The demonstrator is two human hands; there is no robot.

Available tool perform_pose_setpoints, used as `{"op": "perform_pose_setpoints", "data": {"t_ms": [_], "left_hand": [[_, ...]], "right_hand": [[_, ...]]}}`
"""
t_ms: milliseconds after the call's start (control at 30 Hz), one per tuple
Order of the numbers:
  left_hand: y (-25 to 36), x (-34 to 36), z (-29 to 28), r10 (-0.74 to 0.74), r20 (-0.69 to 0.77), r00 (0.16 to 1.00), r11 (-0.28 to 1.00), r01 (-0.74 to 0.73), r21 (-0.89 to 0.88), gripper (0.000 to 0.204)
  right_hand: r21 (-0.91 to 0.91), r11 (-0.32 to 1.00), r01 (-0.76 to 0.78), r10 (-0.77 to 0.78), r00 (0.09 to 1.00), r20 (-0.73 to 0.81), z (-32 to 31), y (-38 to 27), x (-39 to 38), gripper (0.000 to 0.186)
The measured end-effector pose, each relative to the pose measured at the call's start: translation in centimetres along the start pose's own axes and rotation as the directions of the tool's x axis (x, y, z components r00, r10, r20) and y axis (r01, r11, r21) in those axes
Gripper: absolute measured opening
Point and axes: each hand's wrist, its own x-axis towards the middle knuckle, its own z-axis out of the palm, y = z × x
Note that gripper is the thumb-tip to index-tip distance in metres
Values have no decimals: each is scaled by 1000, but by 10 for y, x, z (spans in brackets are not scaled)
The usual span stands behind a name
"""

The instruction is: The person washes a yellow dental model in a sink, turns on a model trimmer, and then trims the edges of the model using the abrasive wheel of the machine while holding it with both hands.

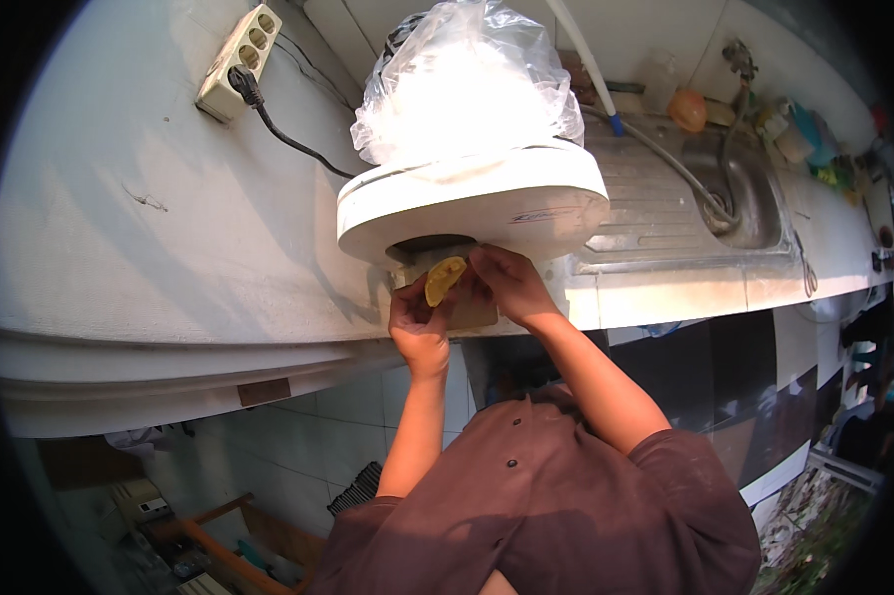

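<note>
Between the thumb and fingers of my left hand (420, 322) is a yellow half-moon-shaped piece (445, 282) with a darker, uneven surface. It is held tilted, just below the dark opening (429, 244) in the underside of a white rounded machine (472, 203). My right hand (506, 285) is closed, its bent fingertips close together beside the yellow piece and near the machine's lower edge. Whatever those fingers pinch is hidden. A clear plastic bag (472, 89) with bright, overexposed contents sits on top of the machine.
A white power strip (241, 61) with a black plug (246, 87) lies at the back left, its cord leading to the machine. To the right is a steel sink (739, 183) with a hose (660, 164) across it. The counter's front edge (199, 347) runs just before me.
</note>
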Motion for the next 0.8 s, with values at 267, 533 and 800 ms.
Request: {"op": "perform_pose_setpoints", "data": {"t_ms": [267,533,800], "left_hand": [[-8,5,-9,-97,36,995,978,102,-180,25],[0,8,-11,-154,98,983,971,169,-171,17],[3,9,-12,-178,146,973,974,196,-114,12]], "right_hand": [[-84,995,57,-57,998,8,-3,-3,-6,22],[42,992,118,-120,991,53,-4,5,-11,33],[86,991,103,-105,994,20,-2,8,-9,33]]}}
